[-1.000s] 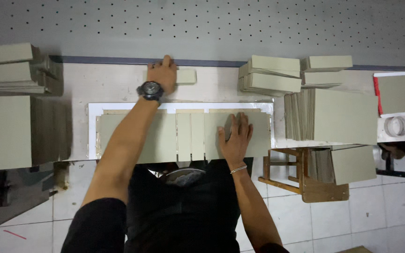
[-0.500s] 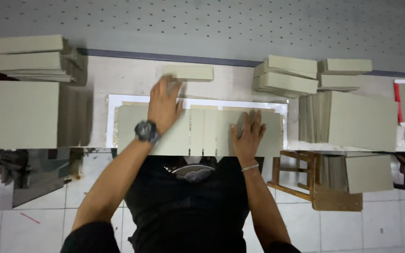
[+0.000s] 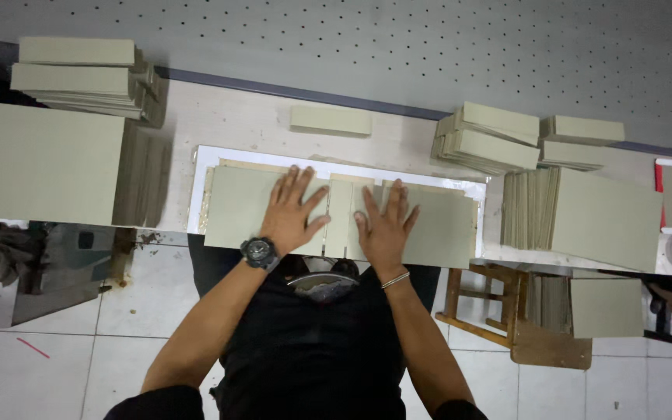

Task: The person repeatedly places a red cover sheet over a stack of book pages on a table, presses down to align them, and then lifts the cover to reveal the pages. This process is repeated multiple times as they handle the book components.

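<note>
Both hands lie open and flat, fingers spread: the left hand (image 3: pixel 295 211) and right hand (image 3: pixel 385 223) press grey boards (image 3: pixel 439 225) at the worktop's (image 3: pixel 231 124) near edge.

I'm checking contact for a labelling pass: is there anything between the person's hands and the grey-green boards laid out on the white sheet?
Nothing visible. The left hand and the right hand both lie flat, fingers spread, directly on the grey-green boards, either side of the narrow middle strips. The single small board lies apart, farther back.
</note>
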